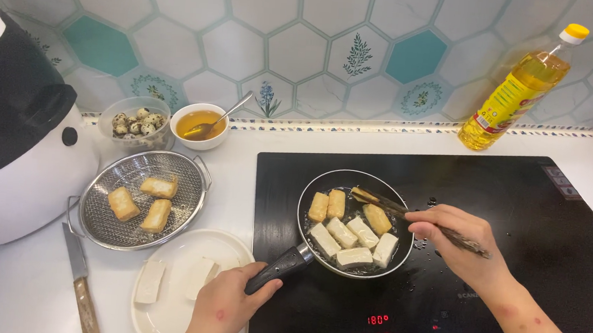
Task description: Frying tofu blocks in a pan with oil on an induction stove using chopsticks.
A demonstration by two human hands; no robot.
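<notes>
**Tofu Frying in the Little Pan**

The left hand (223, 309) is wrapped tight around the black pan handle (280, 267). Beside it sits a white plate (171, 319) with raw tofu. The right hand (463, 246) pinches brown chopsticks (392, 206), and their tips touch a golden tofu piece (377, 219). The pan (355, 224) rests on the black cooktop (517, 226). To the left, a wire strainer (140, 200) holds three fried pieces. Farther back stand a bowl of speckled eggs (134, 124), a sauce bowl (199, 125) and a bottle of oil (518, 89).
</notes>
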